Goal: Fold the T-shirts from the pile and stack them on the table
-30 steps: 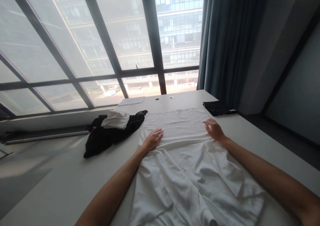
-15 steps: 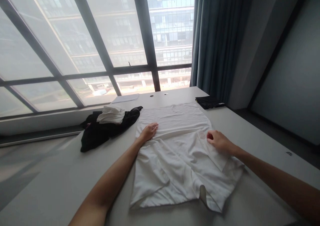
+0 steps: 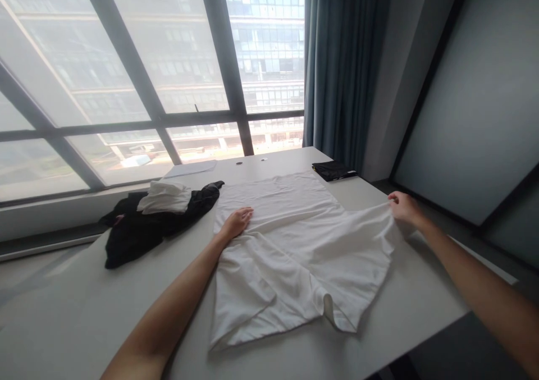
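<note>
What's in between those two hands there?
The white garment, spread out wrinkled on the white table. The head view shows it: the left hand rests on it, and the right hand pinches its edge.

We saw black clothes (image 3: pixel 138 235) heaped on the left of the table (image 3: pixel 269 357), with a white cloth (image 3: pixel 164 198) bunched on top; we noticed a pale sheet (image 3: pixel 191 168) at the far end, near the window (image 3: pixel 185 60); further right we found folded black cloth (image 3: pixel 332 170) near a blue-grey curtain (image 3: pixel 341 71); outside stood a building (image 3: pixel 269 43).
</note>
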### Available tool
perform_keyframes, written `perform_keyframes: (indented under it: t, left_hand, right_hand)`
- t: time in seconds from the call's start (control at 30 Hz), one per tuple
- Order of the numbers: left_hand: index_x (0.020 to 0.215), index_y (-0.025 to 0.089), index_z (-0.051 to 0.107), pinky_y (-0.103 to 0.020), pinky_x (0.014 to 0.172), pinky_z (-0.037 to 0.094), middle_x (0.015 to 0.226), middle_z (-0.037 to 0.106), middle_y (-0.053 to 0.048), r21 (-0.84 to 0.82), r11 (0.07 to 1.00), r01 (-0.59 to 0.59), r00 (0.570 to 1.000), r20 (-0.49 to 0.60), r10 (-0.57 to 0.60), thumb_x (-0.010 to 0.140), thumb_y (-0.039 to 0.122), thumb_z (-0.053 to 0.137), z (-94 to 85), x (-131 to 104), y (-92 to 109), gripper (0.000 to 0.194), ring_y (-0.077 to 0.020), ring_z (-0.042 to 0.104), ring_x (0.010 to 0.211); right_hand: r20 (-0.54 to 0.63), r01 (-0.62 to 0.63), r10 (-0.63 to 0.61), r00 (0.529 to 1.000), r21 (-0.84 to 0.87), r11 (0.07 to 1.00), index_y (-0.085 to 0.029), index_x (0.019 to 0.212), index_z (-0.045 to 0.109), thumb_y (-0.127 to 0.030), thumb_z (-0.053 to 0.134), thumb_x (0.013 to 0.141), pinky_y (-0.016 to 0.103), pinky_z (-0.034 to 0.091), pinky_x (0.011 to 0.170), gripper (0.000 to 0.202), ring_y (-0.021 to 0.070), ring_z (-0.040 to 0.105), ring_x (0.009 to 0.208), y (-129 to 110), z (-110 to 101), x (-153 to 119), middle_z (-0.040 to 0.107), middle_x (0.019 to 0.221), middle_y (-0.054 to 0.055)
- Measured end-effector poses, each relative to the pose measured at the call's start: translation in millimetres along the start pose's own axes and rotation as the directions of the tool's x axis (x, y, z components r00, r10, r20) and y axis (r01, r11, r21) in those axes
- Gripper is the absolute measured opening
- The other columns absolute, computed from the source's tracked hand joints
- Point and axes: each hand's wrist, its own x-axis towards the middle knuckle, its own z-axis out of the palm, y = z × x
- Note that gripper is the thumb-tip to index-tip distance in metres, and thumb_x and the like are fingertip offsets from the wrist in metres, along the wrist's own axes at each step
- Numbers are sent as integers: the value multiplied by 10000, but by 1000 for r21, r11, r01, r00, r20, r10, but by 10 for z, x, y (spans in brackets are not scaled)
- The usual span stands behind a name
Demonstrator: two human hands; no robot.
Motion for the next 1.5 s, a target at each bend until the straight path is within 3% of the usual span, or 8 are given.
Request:
perform_keyframes:
  t: [0.1, 0.27, 0.33, 0.57, 0.73, 0.9, 1.17, 1.5]
  left_hand:
    - [1065, 180, 761, -437, 1126, 452, 1233, 731, -132, -18, 1000, -12, 1000, -13, 12, 887, 567, 495, -18, -8, 32, 502, -305, 652, 1219]
    - [1112, 163, 736, -431, 1103, 470, 1246, 722, -142, -35, 999, -38, 998, -48, 37, 902, 582, 445, -152, -29, 105, 551, -288, 658, 1208]
    - [1115, 175, 732, -441, 1105, 465, 1243, 725, -130, -15, 998, -63, 997, -43, 62, 908, 558, 452, -238, -48, 213, 517, -286, 658, 1202]
    - [1289, 194, 680, -429, 1126, 431, 1364, 660, -126, 212, 963, -167, 939, 331, 90, 971, 395, 479, -138, -535, 1298, 427, -290, 610, 1274]
    - [1567, 256, 391, -612, 1228, 194, 1633, 353, -113, 253, 943, -216, 912, 396, 103, 1015, 473, 470, 133, -1240, 1864, 599, -332, 264, 1530]
    - [1626, 339, 231, -625, 1239, 154, 1693, 194, -64, 241, 938, -250, 896, 424, 130, 1037, 516, 432, 16, -1790, 1741, 647, -330, 133, 1563]
    - [1614, 390, 242, -617, 1238, 159, 1695, 189, -18, 323, 921, -219, 895, 442, 58, 1043, 515, 438, -521, -2351, 1539, 616, -333, 118, 1565]
    - [1552, 355, 424, -532, 1254, 205, 1649, 327, -28, 308, 939, -151, 891, 455, -6, 995, 467, 535, -994, -2710, 1355, 579, -310, 245, 1539]
  right_hand:
    - [65, 20, -12, 998, -117, 993, -109, 1005, 704, -186, 576, 793, 417, 496, 797, 260, 302, 660, 881, 53, 86, -125, 710, 981, 221]
    - [-145, 197, -235, 961, -237, 951, -126, 1110, 702, -241, 480, 922, 414, 478, 910, 313, 312, 616, 1015, -257, 193, -581, 669, 1121, 209]
    - [-121, 296, -326, 938, -213, 931, -163, 1083, 715, -285, 438, 959, 411, 488, 936, 327, 301, 623, 1023, -370, 276, -795, 686, 1090, 172]
    - [105, 377, -367, 924, -107, 920, -150, 1333, 644, -442, 391, 984, 459, 406, 1139, 520, 317, 532, 1346, -211, 638, -960, 604, 1425, 171]
    - [209, 382, -352, 912, -125, 916, -158, 1447, 568, -494, 304, 998, 548, 332, 1185, 620, 328, 377, 1477, -7, 704, -862, 459, 1566, 148]
    - [220, 380, -342, 914, -164, 910, -208, 1495, 520, -549, 264, 995, 591, 328, 1172, 657, 328, 332, 1499, 67, 751, -871, 404, 1603, 122]
    - [231, 364, -326, 917, -143, 921, -165, 1493, 517, -574, 254, 950, 582, 314, 1176, 728, 346, 343, 1491, 175, 854, -768, 406, 1599, 145]
    - [231, 383, -365, 902, -36, 923, -221, 1410, 608, -621, 416, 845, 672, 313, 1126, 719, 449, 374, 1449, 324, 806, -686, 493, 1528, 193]
